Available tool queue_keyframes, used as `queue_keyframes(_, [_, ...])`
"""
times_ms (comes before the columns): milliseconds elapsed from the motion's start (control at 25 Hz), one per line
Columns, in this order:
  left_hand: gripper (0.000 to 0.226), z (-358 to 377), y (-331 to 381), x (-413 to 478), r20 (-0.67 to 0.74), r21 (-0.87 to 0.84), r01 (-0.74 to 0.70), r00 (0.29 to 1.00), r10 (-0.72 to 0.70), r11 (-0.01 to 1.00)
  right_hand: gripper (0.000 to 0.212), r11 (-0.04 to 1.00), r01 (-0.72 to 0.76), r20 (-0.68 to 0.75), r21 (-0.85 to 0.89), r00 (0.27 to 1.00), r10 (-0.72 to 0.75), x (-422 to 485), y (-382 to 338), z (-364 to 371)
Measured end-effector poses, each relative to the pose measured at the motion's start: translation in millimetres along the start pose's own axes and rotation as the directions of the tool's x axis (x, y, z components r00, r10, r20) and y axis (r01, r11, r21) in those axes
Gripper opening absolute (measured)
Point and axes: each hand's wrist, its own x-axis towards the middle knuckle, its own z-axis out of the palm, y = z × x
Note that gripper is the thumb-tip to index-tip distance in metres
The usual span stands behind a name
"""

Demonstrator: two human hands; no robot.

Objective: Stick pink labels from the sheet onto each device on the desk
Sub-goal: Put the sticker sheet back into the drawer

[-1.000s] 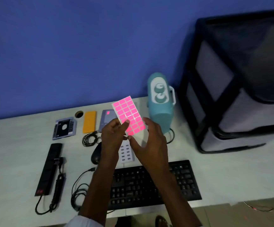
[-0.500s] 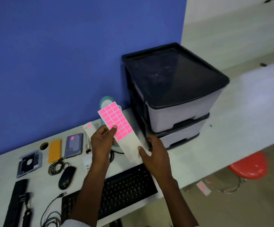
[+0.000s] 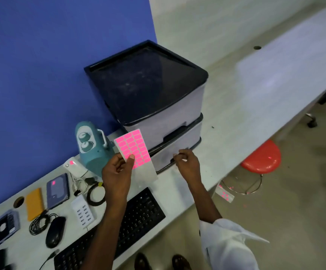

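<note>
Two bare hands above a white tabletop (image 3: pixel 236 123), a black keyboard (image 3: pixel 138 215) nearest, below them. Left hand (image 3: pixel 117 172) pinches the label sheet (image 3: pixel 134 151), thumb (image 3: pixel 131 157) on its pink labels (image 3: pixel 131 144). Right hand (image 3: pixel 188 164), apart to the sheet's right, has fingertips (image 3: pixel 175 155) curled together; whether they hold a label is unclear. Teal device (image 3: pixel 92 147) behind the left hand, drawer unit (image 3: pixel 148 84) behind the right

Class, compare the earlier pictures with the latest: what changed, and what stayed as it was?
The right hand let go of the white sheet of pink rectangular labels and drew away rightward, fingers curled. The left hand keeps holding the sheet; the black keyboard lies unmoved.
</note>
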Motion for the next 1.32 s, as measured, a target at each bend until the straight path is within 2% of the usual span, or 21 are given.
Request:
queue_keyframes(80, [0.02,6,-9,-5,0.027,0.063,-0.029,0.999,0.027,0.998,0.031,0.989,-0.097,0.013,0.113,0.995,0.096,12,10,-2])
queue_keyframes(200, [0.009,12,-20,-7,0.059,0.18,-0.079,0.996,0.069,0.98,0.029,0.955,-0.208,0.043,0.213,0.978,0.204,26,21,2])
queue_keyframes(360, [0.007,18,-22,-2,0.102,0.29,-0.135,0.989,0.109,0.948,0.009,0.885,-0.312,0.081,0.346,0.949,0.303,35,31,10])
queue_keyframes(520, [0.006,28,-20,3,0.163,0.357,-0.207,0.974,0.158,0.911,0.017,0.774,-0.415,0.168,0.478,0.908,0.383,55,32,16])
queue_keyframes(720, [0.009,39,-8,9,0.23,0.4,-0.327,0.94,0.252,0.856,0.015,0.657,-0.467,0.163,0.592,0.868,0.469,64,29,16])
queue_keyframes(920, [0.02,60,13,19,0.325,0.414,-0.532,0.845,0.426,0.739,0.015,0.595,-0.45,0.071,0.666,0.833,0.549,41,44,0])
queue_keyframes(1080, [0.021,90,29,28,0.427,0.454,-0.656,0.754,0.499,0.603,0.015,0.563,-0.422,0.007,0.711,0.804,0.594,24,57,-18])
queue_keyframes(1200, [0.02,114,32,33,0.529,0.527,-0.703,0.711,0.463,0.478,0.013,0.568,-0.431,0.005,0.701,0.8,0.6,20,55,-24])
queue_keyframes(1320, [0.021,140,13,44,0.603,0.604,-0.691,0.722,0.339,0.396,0.012,0.579,-0.441,0.006,0.685,0.799,0.602,20,54,-25])
